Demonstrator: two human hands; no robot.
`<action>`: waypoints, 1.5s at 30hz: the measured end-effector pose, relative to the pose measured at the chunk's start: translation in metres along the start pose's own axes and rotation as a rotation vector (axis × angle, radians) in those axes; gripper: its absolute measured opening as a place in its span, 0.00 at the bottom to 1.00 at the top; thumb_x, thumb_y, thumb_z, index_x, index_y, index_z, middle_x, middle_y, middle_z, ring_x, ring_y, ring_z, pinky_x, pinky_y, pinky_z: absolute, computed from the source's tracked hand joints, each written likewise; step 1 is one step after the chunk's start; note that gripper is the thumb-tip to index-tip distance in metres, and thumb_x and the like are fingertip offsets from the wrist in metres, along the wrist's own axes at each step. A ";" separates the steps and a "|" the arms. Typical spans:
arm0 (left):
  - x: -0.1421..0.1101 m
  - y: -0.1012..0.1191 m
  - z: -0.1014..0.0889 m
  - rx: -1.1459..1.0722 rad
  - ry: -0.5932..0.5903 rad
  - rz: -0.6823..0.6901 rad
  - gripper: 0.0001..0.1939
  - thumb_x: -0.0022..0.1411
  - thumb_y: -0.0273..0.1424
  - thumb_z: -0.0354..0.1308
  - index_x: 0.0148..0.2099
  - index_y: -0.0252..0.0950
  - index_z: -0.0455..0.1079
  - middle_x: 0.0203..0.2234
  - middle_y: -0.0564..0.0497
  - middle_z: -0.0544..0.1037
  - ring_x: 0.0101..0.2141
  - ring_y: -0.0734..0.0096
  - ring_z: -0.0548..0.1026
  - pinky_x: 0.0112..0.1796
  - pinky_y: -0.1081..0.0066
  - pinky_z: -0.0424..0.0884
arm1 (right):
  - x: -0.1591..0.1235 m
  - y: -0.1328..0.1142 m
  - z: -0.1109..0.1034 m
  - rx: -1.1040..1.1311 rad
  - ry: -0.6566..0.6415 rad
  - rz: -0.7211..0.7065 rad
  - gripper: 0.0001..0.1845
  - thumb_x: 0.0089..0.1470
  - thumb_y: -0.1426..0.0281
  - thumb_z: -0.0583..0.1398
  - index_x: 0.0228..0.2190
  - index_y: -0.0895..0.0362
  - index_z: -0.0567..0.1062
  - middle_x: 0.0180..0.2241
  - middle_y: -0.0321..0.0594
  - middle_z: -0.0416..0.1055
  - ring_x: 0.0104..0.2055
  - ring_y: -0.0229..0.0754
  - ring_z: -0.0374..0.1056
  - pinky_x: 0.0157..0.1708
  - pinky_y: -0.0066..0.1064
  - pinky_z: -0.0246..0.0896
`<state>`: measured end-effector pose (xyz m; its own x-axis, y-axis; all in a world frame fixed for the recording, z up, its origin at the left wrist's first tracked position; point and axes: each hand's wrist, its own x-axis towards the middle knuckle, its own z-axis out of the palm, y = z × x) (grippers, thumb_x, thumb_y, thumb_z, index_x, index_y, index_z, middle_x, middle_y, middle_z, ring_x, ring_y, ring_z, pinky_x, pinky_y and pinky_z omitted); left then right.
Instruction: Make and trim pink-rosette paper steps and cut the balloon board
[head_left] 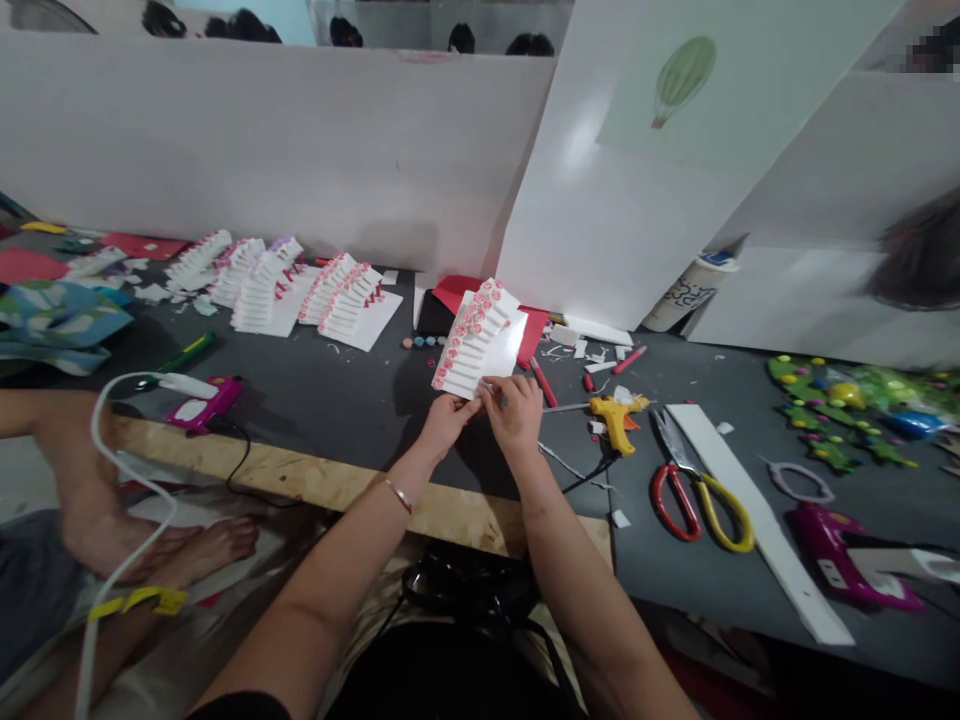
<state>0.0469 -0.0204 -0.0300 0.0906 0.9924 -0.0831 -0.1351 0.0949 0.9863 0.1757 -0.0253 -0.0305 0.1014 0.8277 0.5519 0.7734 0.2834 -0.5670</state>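
White card [501, 352], pink-topped sticks [465, 348] in rows, tilted over the bench [360, 400]. Left hand [445, 418]: grip clamped on near edge. Right hand [517, 412]: fingertips together there, contents hidden. Best, I judge: left firm, right light, pink tops unpressed.

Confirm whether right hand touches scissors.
Apart. The head view shows a wide gap between the right hand and the scissors, with the glue gun lying between.

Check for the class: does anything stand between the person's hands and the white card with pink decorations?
Nothing visible does. The left hand and right hand are both at the lower edge of the white card. The yellow glue gun lies off to the right, not between them.
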 end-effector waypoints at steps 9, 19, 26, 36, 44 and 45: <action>-0.002 0.000 0.002 0.104 -0.007 0.038 0.11 0.48 0.37 0.68 0.26 0.34 0.76 0.18 0.53 0.76 0.22 0.73 0.67 0.27 0.72 0.61 | 0.002 0.006 0.007 0.003 0.027 0.023 0.10 0.62 0.67 0.54 0.32 0.55 0.72 0.35 0.44 0.70 0.39 0.48 0.60 0.41 0.39 0.52; -0.002 0.003 0.003 0.031 -0.020 -0.005 0.08 0.52 0.31 0.67 0.23 0.34 0.76 0.19 0.48 0.78 0.21 0.72 0.69 0.25 0.73 0.61 | 0.009 0.021 -0.004 0.264 0.280 0.249 0.15 0.63 0.59 0.49 0.33 0.54 0.69 0.33 0.41 0.67 0.38 0.45 0.61 0.42 0.38 0.55; -0.001 0.002 0.003 -0.011 0.037 -0.010 0.05 0.48 0.29 0.69 0.26 0.34 0.76 0.18 0.52 0.77 0.20 0.73 0.68 0.24 0.73 0.59 | 0.004 0.010 -0.002 0.062 -0.026 0.002 0.09 0.59 0.62 0.60 0.36 0.51 0.79 0.34 0.40 0.70 0.40 0.46 0.62 0.42 0.37 0.51; -0.004 0.002 0.003 0.029 -0.010 0.006 0.08 0.49 0.33 0.68 0.24 0.34 0.76 0.19 0.50 0.78 0.21 0.74 0.68 0.24 0.73 0.60 | 0.006 0.020 0.001 0.159 0.180 0.172 0.12 0.62 0.62 0.52 0.29 0.54 0.68 0.34 0.43 0.67 0.39 0.48 0.60 0.42 0.40 0.53; 0.003 0.007 -0.012 -0.237 0.178 -0.072 0.16 0.46 0.38 0.69 0.22 0.34 0.68 0.17 0.53 0.72 0.19 0.79 0.66 0.20 0.77 0.56 | 0.009 0.037 -0.010 0.435 0.398 0.473 0.25 0.63 0.50 0.44 0.22 0.51 0.60 0.20 0.31 0.55 0.24 0.39 0.53 0.28 0.32 0.51; 0.005 0.008 -0.017 -0.268 0.213 -0.071 0.16 0.47 0.38 0.69 0.23 0.35 0.66 0.17 0.54 0.71 0.19 0.80 0.65 0.20 0.77 0.55 | 0.009 0.035 -0.009 0.442 0.376 0.461 0.25 0.62 0.50 0.47 0.23 0.52 0.64 0.20 0.31 0.57 0.25 0.39 0.55 0.28 0.31 0.52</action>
<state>0.0299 -0.0133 -0.0249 -0.0953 0.9740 -0.2058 -0.3925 0.1532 0.9069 0.2096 -0.0119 -0.0399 0.6241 0.7104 0.3253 0.2846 0.1810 -0.9414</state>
